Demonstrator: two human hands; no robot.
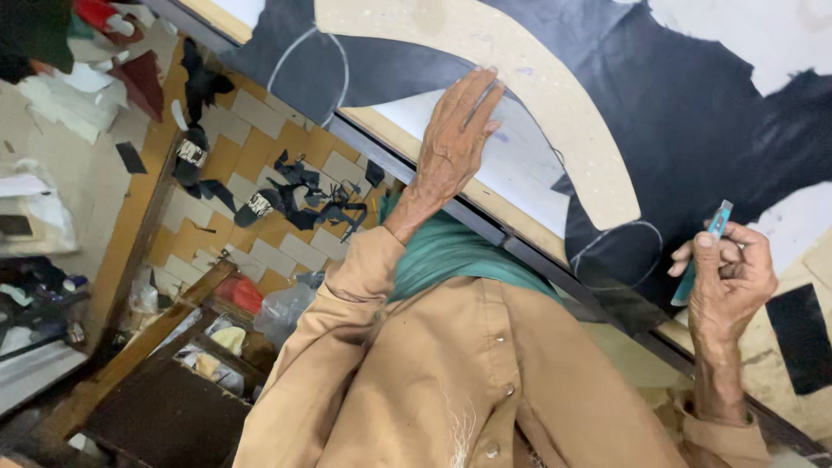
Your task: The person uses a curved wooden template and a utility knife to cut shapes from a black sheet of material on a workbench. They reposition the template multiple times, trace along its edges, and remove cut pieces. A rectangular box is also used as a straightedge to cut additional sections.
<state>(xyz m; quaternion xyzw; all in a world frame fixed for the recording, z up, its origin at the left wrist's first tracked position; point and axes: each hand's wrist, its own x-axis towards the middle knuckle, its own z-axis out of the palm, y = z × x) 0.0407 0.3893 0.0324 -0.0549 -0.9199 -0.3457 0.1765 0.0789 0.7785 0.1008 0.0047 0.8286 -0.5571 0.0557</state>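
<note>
Tan shirt sleeves frame the view, beyond which the right hand (726, 276) closes its grip around a teal-handled knife (704, 251), while the left hand (455, 139), fingers spread, lies flat on a curved beige template (555, 95) over black leather (693, 104) on the tabletop (784, 364).

hands (455, 143): 2 | beige curved template (555, 104): 1 | teal knife (704, 251): 1
</note>
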